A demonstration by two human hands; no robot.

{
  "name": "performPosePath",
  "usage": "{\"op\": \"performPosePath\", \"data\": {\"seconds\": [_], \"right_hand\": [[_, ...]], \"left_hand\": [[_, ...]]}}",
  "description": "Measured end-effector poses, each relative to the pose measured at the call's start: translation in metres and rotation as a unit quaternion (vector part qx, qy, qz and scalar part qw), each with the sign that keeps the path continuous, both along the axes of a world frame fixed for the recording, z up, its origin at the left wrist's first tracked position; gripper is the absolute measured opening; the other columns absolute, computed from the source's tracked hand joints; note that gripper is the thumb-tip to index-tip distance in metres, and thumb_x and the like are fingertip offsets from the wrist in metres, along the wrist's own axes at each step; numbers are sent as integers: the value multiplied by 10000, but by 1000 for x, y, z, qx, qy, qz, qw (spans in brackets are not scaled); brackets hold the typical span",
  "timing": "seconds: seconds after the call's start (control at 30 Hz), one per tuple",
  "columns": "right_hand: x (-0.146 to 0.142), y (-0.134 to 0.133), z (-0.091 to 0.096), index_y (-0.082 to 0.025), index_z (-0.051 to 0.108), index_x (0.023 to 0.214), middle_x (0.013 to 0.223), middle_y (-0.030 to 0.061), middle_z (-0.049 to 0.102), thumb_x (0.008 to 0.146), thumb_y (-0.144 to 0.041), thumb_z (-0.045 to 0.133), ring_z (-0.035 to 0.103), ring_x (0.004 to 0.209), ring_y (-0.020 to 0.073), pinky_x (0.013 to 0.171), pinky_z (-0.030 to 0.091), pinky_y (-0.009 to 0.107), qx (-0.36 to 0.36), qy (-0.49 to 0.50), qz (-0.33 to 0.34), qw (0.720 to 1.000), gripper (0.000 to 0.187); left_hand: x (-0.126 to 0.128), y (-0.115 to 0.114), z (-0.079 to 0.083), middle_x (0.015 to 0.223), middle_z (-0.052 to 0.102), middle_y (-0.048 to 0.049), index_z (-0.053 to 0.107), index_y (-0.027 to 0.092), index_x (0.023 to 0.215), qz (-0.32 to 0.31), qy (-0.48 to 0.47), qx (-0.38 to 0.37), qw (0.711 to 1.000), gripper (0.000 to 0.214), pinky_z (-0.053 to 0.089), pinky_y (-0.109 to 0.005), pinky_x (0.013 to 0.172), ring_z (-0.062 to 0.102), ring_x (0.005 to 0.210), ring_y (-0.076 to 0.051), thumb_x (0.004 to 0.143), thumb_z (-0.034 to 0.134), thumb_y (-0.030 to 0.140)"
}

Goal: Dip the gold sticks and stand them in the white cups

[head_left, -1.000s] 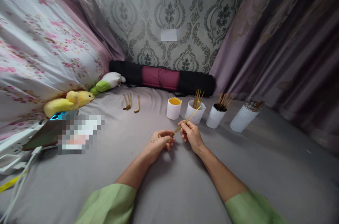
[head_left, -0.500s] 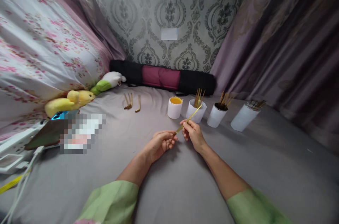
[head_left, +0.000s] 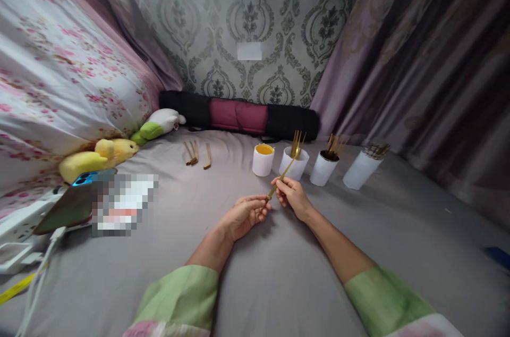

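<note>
Between my two hands, in the middle of the view, a thin gold-coloured stick slants up to the right. The fingertips of my left hand pinch its lower end. Higher up, the thumb and fingers of my right hand close round the stick. Just beyond the hands stand a white cup with a yellow inside and a white cup holding several gold sticks. Farther right are a dark-lined white cup with sticks and a tilted, taller white container full of thin pieces.
Several gold sticks with bent, darker ends lie on the grey sheet. At left are plush toys, a phone, a blurred-out item and a power strip with cables. A black and maroon roll lies along the wall.
The camera view has turned slightly right. Both hands keep their hold on the stick, which now stands a little steeper.
</note>
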State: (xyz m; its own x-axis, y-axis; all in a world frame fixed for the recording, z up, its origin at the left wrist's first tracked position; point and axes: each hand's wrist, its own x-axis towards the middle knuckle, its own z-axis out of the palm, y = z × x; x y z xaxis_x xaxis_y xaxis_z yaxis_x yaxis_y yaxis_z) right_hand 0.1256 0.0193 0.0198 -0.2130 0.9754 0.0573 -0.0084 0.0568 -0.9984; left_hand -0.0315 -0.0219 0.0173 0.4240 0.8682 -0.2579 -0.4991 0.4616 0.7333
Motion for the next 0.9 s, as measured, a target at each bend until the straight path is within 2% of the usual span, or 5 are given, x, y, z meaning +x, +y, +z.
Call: {"op": "performPosePath", "data": {"seconds": [0.13, 0.6, 0.9], "right_hand": [[0, 1, 5, -161, 558, 831, 532, -58, 450, 716, -393, 503, 372, 375, 46, 307, 270, 158, 5, -16, -10, 1000, 264], [6, 13, 40, -140, 552, 746, 546, -40, 485, 751, -348, 466, 379, 339, 27, 273, 261, 146, 37, -47, -107, 992, 225], [27, 30, 60, -141, 547, 712, 549, -22, 503, 770, -327, 480, 386, 334, 27, 262, 263, 145, 53, -36, -210, 976, 206]], "left_hand": [[-1, 0, -1, 735, 600, -82, 551, 66, 913, -5, -5, -1, 1000, 214, 422, -181, 535, 536, 574, -72, 700, 548, 48], [-3, -1, -3, 746, 605, -77, 549, 74, 900, -14, -4, -1, 1000, 201, 440, -178, 548, 542, 569, -64, 701, 556, 45], [-1, -3, -3, 732, 615, -78, 549, 82, 888, -11, 8, 5, 1000, 186, 448, -173, 556, 547, 558, -61, 706, 561, 45]]}}
